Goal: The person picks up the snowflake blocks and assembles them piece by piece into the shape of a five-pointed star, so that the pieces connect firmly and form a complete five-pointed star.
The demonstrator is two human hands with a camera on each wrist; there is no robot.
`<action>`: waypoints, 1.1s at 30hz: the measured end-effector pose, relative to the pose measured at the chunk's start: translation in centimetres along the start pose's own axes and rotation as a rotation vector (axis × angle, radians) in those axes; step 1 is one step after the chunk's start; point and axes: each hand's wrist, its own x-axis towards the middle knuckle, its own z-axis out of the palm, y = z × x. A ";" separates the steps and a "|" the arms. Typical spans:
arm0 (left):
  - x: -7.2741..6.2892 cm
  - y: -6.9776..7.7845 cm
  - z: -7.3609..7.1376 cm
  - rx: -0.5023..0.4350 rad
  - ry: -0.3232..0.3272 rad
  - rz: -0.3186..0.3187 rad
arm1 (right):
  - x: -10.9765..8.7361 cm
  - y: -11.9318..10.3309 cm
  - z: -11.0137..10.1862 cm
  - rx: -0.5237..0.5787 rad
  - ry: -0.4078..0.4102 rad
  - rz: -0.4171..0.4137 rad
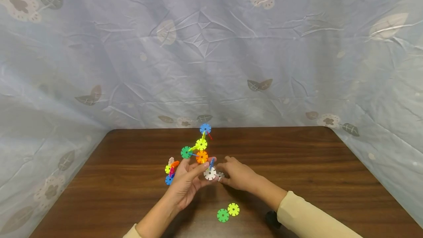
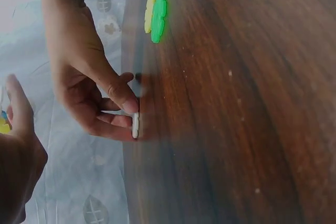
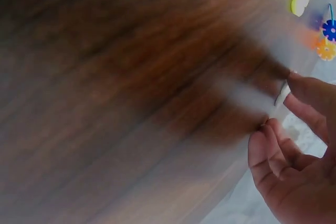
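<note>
My left hand (image 1: pixel 190 183) holds a branching chain of joined notched plastic discs, with an orange disc (image 1: pixel 202 157), a green disc (image 1: pixel 186 152) and a blue disc (image 1: pixel 205 129) at its top. At the chain's lower right end hangs a white disc (image 1: pixel 209 173), close to the left fingertips. Just right of it, my right hand (image 1: pixel 238 173) pinches a loose white disc (image 2: pixel 135 125) by its edge, standing on end low at the tabletop. In the right wrist view this disc shows as a blurred pale sliver between the right fingers (image 3: pixel 310 90).
A second cluster of joined discs (image 1: pixel 170 179) stands left of the left hand. A loose green disc (image 1: pixel 223 215) and yellow disc (image 1: pixel 233 209) lie on the wooden table (image 1: pixel 132 190) nearer the front. By the right sleeve is a dark round object (image 1: pixel 272 219). Patterned cloth (image 1: pixel 211 65) hangs behind.
</note>
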 end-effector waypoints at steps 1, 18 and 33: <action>0.0 0.0 0.0 -0.009 -0.010 -0.004 | -0.1 0.1 0.0 0.017 0.003 0.000; 0.3 -0.5 -0.3 0.050 -0.100 -0.019 | -3.1 1.7 -2.6 0.516 0.273 -0.065; 0.2 -0.6 -0.1 0.133 -0.086 -0.014 | -3.7 -1.0 -3.9 0.897 0.374 -0.186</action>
